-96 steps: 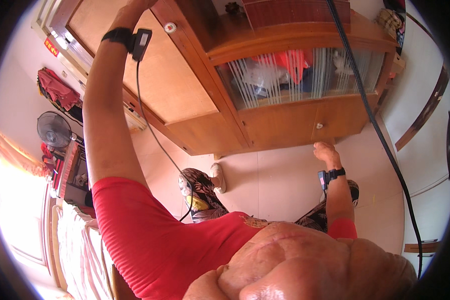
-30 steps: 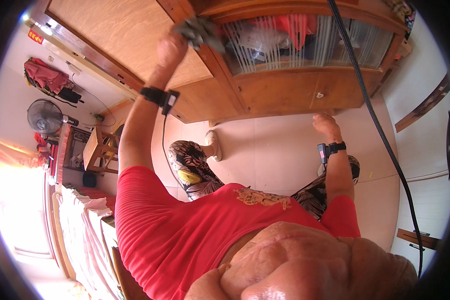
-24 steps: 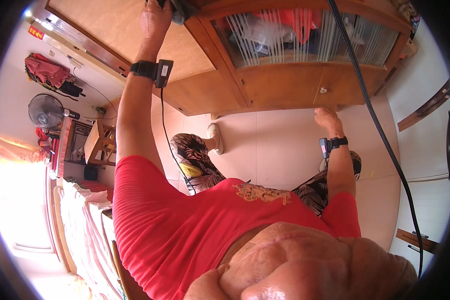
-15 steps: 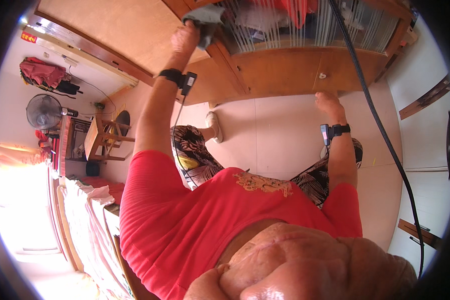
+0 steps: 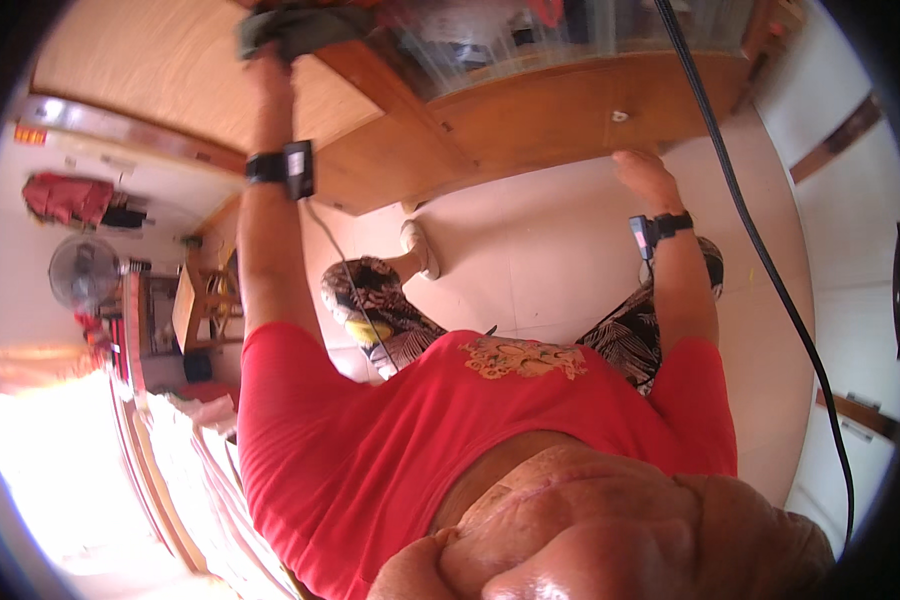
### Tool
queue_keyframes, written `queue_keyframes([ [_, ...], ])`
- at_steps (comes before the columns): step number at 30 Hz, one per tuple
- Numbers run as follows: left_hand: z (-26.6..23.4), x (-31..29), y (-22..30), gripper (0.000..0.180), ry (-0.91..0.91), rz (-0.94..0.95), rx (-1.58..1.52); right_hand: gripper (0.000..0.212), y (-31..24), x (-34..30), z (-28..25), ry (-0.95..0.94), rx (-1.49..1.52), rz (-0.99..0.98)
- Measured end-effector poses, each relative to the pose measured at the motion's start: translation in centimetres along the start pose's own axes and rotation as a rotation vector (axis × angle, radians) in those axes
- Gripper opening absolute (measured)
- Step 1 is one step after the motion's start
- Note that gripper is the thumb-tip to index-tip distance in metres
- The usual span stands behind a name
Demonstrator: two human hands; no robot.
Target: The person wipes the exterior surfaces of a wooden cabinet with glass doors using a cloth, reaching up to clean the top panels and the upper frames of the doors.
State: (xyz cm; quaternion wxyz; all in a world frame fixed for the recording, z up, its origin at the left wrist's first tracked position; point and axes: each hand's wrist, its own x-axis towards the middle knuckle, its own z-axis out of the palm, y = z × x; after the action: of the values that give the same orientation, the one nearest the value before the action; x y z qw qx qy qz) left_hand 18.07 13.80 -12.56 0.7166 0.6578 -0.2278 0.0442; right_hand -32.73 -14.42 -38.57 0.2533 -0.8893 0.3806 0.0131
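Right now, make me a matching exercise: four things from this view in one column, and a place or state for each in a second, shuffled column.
Things:
1. grey cloth
2. left hand
3. right hand
4. standing fan

Places or states:
A. hangs open and empty beside the lower cabinet door
B. stands by the far wall at the picture's left
C. bunched against the wooden cabinet frame
D. raised overhead, pressing the cloth

Pairs: 1-C, 2-D, 3-A, 4-B
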Motion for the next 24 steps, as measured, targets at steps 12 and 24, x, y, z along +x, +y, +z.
queue_keyframes([
  [12,-4.5,0.4,0.7,0.039,0.180,0.979,1.046,0.022,-3.0,0.4,-0.4,-0.005,-0.172,-0.241],
  [24,-7.3,-4.9,-17.8,0.052,-0.189,0.210,1.530,0.022,-0.2,2.2,1.6,0.068,-0.061,-0.344],
])
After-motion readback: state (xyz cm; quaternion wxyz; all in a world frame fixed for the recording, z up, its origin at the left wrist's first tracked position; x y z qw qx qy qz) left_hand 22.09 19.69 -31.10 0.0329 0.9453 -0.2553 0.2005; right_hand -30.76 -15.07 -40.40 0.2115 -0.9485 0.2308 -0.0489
